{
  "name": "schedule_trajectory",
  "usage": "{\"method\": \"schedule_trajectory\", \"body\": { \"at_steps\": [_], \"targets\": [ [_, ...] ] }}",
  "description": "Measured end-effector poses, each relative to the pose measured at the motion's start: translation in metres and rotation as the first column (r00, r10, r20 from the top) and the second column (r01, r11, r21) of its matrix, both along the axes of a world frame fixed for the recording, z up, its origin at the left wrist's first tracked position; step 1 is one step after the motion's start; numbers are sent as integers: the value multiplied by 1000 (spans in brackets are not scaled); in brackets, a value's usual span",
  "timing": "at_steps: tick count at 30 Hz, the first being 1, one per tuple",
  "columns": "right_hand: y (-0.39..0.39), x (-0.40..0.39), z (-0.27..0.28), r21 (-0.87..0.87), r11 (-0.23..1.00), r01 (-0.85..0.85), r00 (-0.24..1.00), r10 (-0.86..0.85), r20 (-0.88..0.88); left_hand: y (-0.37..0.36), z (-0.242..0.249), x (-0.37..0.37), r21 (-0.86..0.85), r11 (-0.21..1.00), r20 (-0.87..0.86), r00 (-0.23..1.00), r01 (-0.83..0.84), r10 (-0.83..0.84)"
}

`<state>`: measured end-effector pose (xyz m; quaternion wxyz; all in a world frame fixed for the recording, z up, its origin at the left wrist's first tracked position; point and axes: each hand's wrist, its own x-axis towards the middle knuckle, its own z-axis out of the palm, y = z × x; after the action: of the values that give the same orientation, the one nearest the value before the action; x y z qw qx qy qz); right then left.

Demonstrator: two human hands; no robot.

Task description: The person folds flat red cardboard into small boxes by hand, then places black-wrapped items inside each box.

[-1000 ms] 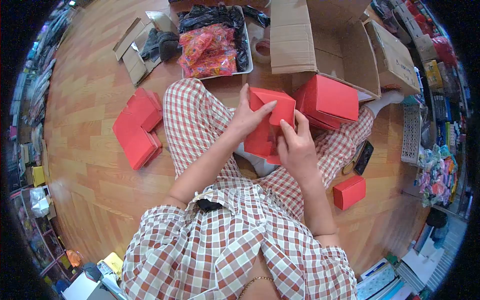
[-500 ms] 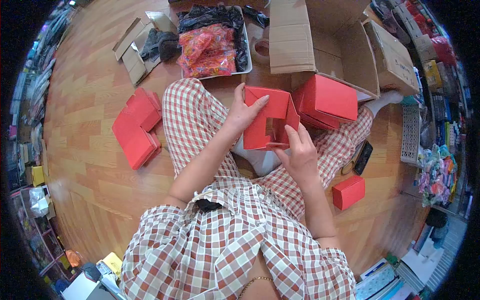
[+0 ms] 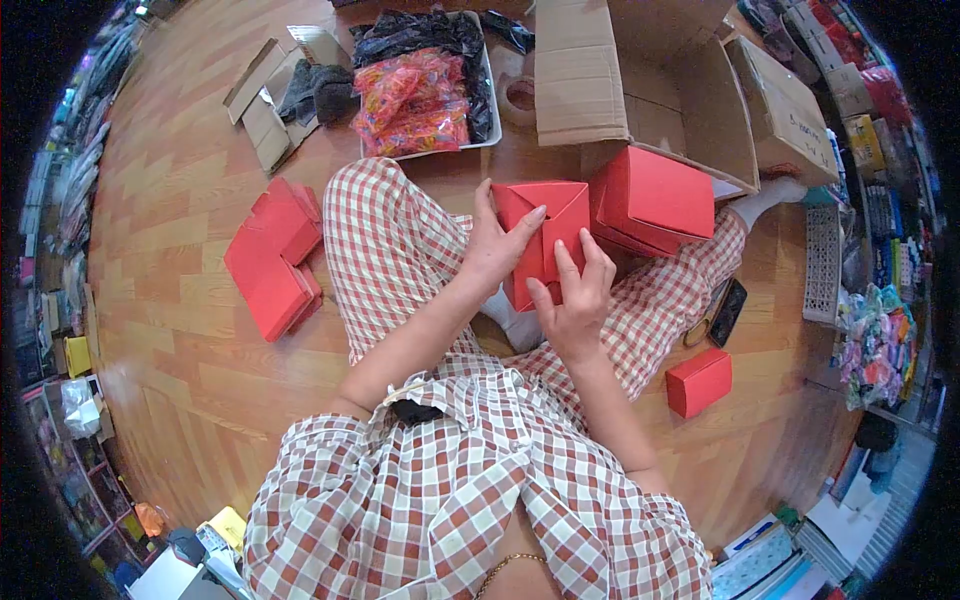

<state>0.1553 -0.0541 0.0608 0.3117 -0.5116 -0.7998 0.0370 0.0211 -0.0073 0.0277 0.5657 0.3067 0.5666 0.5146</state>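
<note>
Between my hands, above my crossed legs, is a red box point(image 3: 527, 268) with its flaps folded inward over the side facing me. My left hand point(image 3: 500, 238) grips its left side, thumb across the flaps. The fingers of my right hand point(image 3: 577, 300) press on the right flap, and its thumb rests near the lower edge. Just right of the held box sits a larger closed red box point(image 3: 655, 200). Flat folded red cartons point(image 3: 272, 262) lie on the floor at the left, and a small red box point(image 3: 698, 383) stands at the right.
A white tray point(image 3: 494, 100) holds red and black plastic packets. Behind the red boxes stands an open cardboard box point(image 3: 580, 75), beside another carton point(image 3: 785, 110). Tape point(image 3: 518, 95) lies near the tray, a black phone point(image 3: 728, 312) by my right leg. Shelves line both sides.
The held box's open side is now covered by folded flaps. My right hand has moved left and slightly down, from its right edge onto the flaps.
</note>
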Motion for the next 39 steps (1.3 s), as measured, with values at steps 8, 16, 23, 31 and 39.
{"method": "schedule_trajectory", "body": {
  "at_steps": [8, 16, 23, 31, 39],
  "targets": [
    [15, 13, -14, -311, 938, 150, 803, -300, -516, -14, -9, 1, 184, 966, -190, 971, 184, -149],
    [18, 15, -26, -527, 848, 54, 823, -336, -457, -17, -7, -6, 159, 951, -361, 912, 265, -194],
    [22, 7, -18, -387, 897, 215, 895, -339, -290, -19, 0, -6, 172, 959, -219, 958, 225, -186],
    [21, 26, -26, -389, 907, -161, 700, -173, -693, -18, 41, -18, 257, 956, 1, 989, 142, -148],
    [38, 60, 20, -522, 708, -475, 372, -376, -849, -33, 24, -49, 528, 259, -797, 367, 809, 481]
  ]
}}
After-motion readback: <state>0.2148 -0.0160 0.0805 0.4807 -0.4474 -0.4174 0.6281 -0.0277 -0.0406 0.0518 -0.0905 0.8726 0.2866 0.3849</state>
